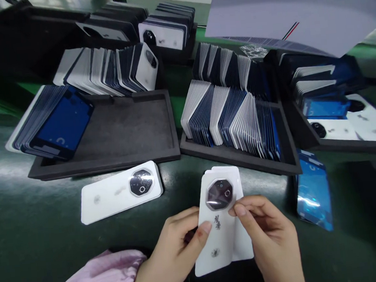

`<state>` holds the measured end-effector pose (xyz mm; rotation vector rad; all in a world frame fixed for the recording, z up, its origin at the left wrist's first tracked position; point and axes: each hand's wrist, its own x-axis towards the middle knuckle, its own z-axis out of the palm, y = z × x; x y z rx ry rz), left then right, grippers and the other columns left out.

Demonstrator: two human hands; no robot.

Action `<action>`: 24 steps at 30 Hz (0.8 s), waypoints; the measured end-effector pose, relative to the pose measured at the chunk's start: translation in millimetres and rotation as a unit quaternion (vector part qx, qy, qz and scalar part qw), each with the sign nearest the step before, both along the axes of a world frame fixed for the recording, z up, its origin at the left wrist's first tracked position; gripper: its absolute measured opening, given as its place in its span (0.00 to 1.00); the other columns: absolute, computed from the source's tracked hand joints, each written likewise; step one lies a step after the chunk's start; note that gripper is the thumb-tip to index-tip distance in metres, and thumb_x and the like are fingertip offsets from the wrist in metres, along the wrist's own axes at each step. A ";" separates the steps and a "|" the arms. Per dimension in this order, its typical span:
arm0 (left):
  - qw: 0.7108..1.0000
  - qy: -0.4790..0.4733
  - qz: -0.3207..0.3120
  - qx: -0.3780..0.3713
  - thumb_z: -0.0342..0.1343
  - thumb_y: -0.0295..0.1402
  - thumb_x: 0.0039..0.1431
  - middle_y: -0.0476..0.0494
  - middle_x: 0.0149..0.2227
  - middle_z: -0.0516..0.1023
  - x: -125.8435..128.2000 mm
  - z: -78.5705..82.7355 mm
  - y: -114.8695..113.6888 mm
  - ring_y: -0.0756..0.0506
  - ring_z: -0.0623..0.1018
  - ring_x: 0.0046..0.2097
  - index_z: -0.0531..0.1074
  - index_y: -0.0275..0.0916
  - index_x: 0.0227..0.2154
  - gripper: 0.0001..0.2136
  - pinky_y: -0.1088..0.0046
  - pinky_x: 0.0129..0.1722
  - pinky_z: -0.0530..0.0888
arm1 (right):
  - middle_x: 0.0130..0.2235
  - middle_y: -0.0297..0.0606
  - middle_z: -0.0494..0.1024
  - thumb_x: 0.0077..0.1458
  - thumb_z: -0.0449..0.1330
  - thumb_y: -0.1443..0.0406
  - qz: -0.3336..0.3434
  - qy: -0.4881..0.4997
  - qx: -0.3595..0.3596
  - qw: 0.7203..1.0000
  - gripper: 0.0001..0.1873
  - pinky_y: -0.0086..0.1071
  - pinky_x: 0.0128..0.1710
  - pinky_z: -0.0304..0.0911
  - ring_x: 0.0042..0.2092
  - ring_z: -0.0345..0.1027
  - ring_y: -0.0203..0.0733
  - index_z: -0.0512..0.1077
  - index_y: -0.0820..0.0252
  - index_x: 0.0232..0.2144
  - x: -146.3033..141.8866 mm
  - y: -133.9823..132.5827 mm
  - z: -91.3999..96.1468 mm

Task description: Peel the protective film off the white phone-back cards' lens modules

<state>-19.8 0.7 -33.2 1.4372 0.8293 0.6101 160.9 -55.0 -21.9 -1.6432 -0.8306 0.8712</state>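
A small stack of white phone back covers [216,239], fanned slightly apart, is held upright in front of me. The front cover has a dark octagonal camera window [219,194], black lettering and a round mark. My left hand [176,249] grips the left edge, thumb on the front face. With thumb and fingertip together, my right hand [271,234] pinches at the right edge beside the camera window; whether it also holds a thin film I cannot tell. Left of my hands, another white phone back cover stack [114,195] lies flat on the dark green table [52,240].
A black foam tray [131,133] carries blue-filmed covers [64,125] at its left. Another tray [235,158] holds tight rows of covers [228,111]. Blue-filmed pieces [312,191] lie to the right, near a third tray [333,141]. A large pale panel [262,7] stands behind.
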 end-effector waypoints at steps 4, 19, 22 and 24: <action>1.000 -0.001 -0.002 -0.001 0.52 0.36 0.75 0.45 0.31 0.78 -0.2 0.0 -0.4 0.45 0.78 0.34 0.79 0.38 0.29 0.18 0.73 0.36 0.76 | 0.29 0.32 0.86 0.60 0.71 0.61 -0.001 0.008 0.002 1.000 0.05 0.20 0.31 0.73 0.30 0.80 0.35 0.81 0.51 0.31 0.4 0.1 -0.9; 1.000 -0.013 -0.025 0.013 0.52 0.30 0.75 0.43 0.42 0.83 -3.7 1.8 -1.8 0.45 0.81 0.42 0.82 0.41 0.42 0.12 0.75 0.45 0.77 | 0.30 0.34 0.86 0.61 0.70 0.59 0.000 -0.003 -0.018 1.000 0.06 0.23 0.30 0.73 0.31 0.80 0.37 0.80 0.52 0.32 0.1 -1.3 -2.9; 0.997 -0.019 -0.038 0.060 0.52 0.26 0.74 0.41 0.47 0.84 -4.6 2.8 -1.7 0.44 0.83 0.47 0.82 0.41 0.47 0.12 0.76 0.49 0.77 | 0.29 0.33 0.85 0.61 0.69 0.57 0.001 -0.018 -0.034 0.999 0.09 0.24 0.27 0.69 0.28 0.75 0.36 0.79 0.53 0.32 1.5 -4.2 -5.7; 0.994 -0.014 -0.042 0.096 0.52 0.24 0.73 0.39 0.47 0.84 -5.4 2.7 -2.0 0.44 0.83 0.48 0.81 0.39 0.46 0.12 0.76 0.49 0.77 | 0.28 0.33 0.84 0.62 0.69 0.56 0.007 -0.022 -0.051 0.998 0.11 0.25 0.25 0.66 0.25 0.71 0.35 0.78 0.54 0.31 4.4 -6.1 -8.0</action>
